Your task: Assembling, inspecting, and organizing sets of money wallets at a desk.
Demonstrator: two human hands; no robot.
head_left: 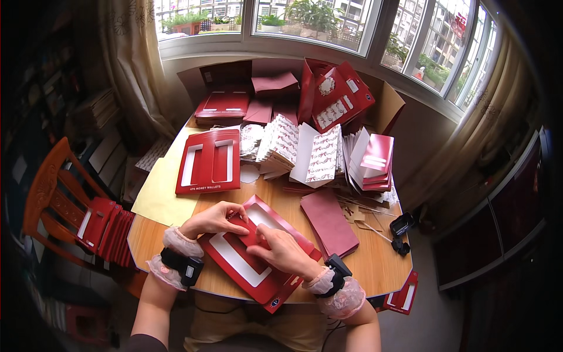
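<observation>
A red printed cardboard sleeve with white-edged windows [239,259] lies slanted at the table's near edge, its hang-hole end towards me. My left hand [217,220] rests on its upper left part, thumb and fingers curled at the middle strip. Close beside it, my right hand [286,253] bends its fingers over the same strip; whether either pinches the card cannot be told. Another windowed red sleeve [204,165] lies flat beyond my left hand. Dusky red envelopes [330,222] form a stack to the right of my right hand.
Patterned folded cards [323,156], white cards [281,141] and red wallets [378,154] stand across the middle. Behind them are red sleeves [226,105] and a red box [308,90]. Yellow paper [162,193] lies left; black glasses-like items [401,224] right. A wooden chair [61,193] holds more sleeves.
</observation>
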